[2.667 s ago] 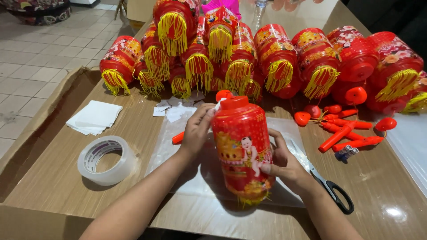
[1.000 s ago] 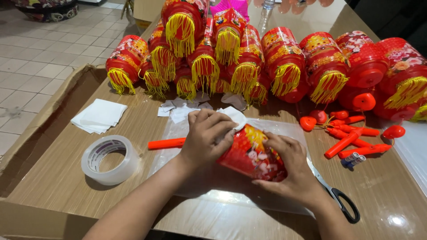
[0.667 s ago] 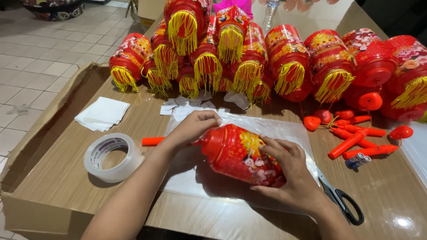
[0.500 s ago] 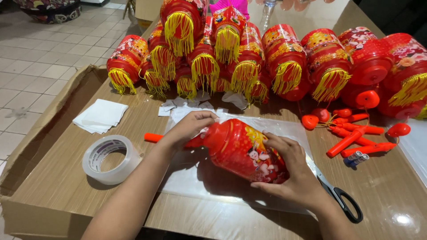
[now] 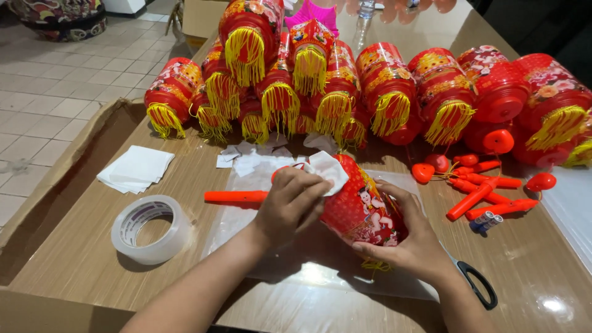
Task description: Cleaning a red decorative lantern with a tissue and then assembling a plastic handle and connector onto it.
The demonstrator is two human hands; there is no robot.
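A red paper lantern (image 5: 361,206) with a printed child figure lies tilted on its side over a clear plastic sheet (image 5: 308,271). My right hand (image 5: 407,240) cups its lower end from below. My left hand (image 5: 290,203) presses a white tissue (image 5: 330,169) against the lantern's upper end. An orange-red handle stick (image 5: 235,197) lies on the table just left of my left hand.
A pile of red lanterns with yellow tassels (image 5: 345,92) fills the back of the table. A tape roll (image 5: 151,228) and a stack of white tissues (image 5: 137,168) lie at left, inside a cardboard tray edge (image 5: 55,185). Red sticks and heart pieces (image 5: 481,185), small batteries (image 5: 484,221) and black scissors (image 5: 478,283) lie at right.
The lantern stood upright earlier; it was tipped onto its side toward the left. My left hand moved from its top to its upper end with a tissue.
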